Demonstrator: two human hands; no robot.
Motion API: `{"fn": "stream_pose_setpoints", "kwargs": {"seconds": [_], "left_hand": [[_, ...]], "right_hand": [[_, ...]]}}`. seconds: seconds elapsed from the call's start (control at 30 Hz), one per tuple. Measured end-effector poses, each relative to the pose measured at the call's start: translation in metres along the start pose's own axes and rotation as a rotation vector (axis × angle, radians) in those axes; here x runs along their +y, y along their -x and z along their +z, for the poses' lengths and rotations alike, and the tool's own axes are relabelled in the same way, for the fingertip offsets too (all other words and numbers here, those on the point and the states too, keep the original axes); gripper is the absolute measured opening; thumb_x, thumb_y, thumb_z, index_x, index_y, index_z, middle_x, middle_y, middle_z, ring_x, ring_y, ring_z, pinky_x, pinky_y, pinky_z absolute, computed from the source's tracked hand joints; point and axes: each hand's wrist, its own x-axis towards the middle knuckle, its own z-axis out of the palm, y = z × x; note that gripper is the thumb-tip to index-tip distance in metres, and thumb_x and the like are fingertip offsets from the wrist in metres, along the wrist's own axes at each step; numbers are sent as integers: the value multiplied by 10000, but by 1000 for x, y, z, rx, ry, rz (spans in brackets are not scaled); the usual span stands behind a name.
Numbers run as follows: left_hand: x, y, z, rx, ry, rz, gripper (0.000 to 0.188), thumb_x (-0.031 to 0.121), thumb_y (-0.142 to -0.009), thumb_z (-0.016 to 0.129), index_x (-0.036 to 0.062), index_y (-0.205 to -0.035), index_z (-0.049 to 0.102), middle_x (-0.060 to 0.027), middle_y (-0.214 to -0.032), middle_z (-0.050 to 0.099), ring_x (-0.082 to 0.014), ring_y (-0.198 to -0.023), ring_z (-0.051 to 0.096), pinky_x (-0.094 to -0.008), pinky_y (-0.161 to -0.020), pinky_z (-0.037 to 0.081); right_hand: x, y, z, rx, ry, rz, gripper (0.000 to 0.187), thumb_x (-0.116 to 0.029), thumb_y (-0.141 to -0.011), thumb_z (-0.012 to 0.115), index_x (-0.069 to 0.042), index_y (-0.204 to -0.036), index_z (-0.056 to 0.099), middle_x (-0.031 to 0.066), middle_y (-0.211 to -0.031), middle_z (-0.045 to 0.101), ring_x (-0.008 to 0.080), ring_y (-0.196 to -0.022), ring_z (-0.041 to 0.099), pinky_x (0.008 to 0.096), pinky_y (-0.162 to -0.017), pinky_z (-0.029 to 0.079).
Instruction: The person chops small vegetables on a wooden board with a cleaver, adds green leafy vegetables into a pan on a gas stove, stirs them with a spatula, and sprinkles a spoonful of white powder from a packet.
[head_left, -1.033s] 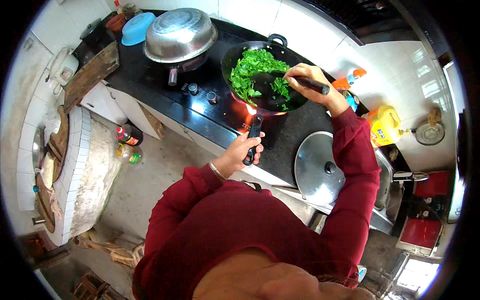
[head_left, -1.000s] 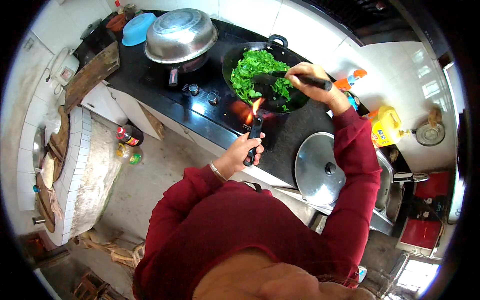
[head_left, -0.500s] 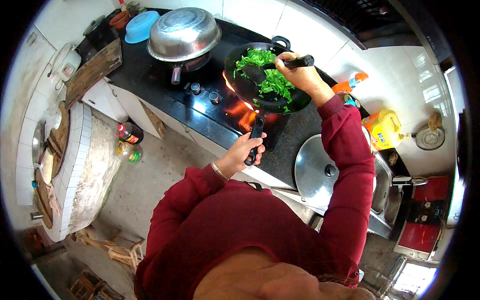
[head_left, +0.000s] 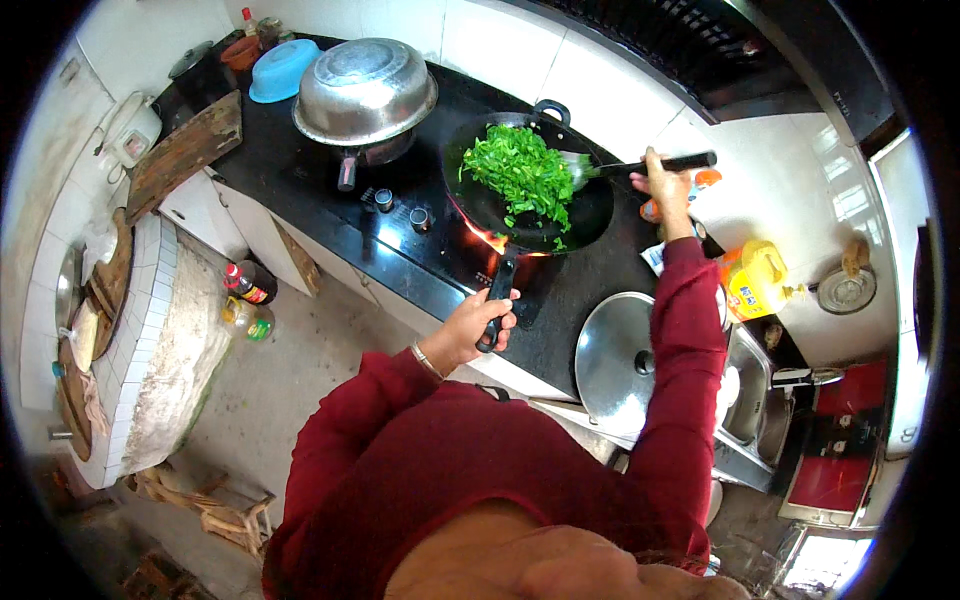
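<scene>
- Plainly, the left hand [head_left: 478,327] is curled round the handle [head_left: 504,276], on the near side of the pan [head_left: 590,212].
- Right hand [head_left: 666,188]: fingers closed round a spatula [head_left: 690,161], beyond the pan's right rim.
- Chopped greens [head_left: 520,170] sit inside the pan, by the blade [head_left: 578,170].
- Flame [head_left: 487,238] at its near rim could scorch fingers, should they slip upward.
- Burner hidden beneath the pan; blade's edge unclear.

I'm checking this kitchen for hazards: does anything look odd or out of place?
Yes: an orange flame shows outside the wok, at its near side beside the handle. It looks odd so near what the left hand grips.
</scene>
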Motion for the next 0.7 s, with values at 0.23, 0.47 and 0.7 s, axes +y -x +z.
{"fn": "stream_pose_setpoints", "kwargs": {"seconds": [0.23,0.47,0.7], "left_hand": [[4,2,5,-19,12,5,201,168,-898,515,109,-1077,443,-15,-677,497,-104,-525,470,-250,-455,408],[2,1,1,-26,15,11,208,165,-897,514,108,-1086,446,-18,-675,501,-104,-513,460,-245,-442,400],[3,1,4,14,-8,-15,269,177,-907,499,120,-1161,428,-13,-698,490,-105,-513,480,-247,-442,416]], "right_hand": [[79,8,4,-244,-540,85,255,-139,-874,567,71,-1017,541,179,-1030,570,293,-779,646,349,-672,575],[4,85,-43,-578,-2,-652,143,-35,-894,519,53,-932,625,161,-994,624,216,-870,631,316,-770,543],[21,41,-54,-270,-37,-243,229,-182,-916,529,20,-958,628,122,-892,656,188,-761,662,252,-657,532]]}}
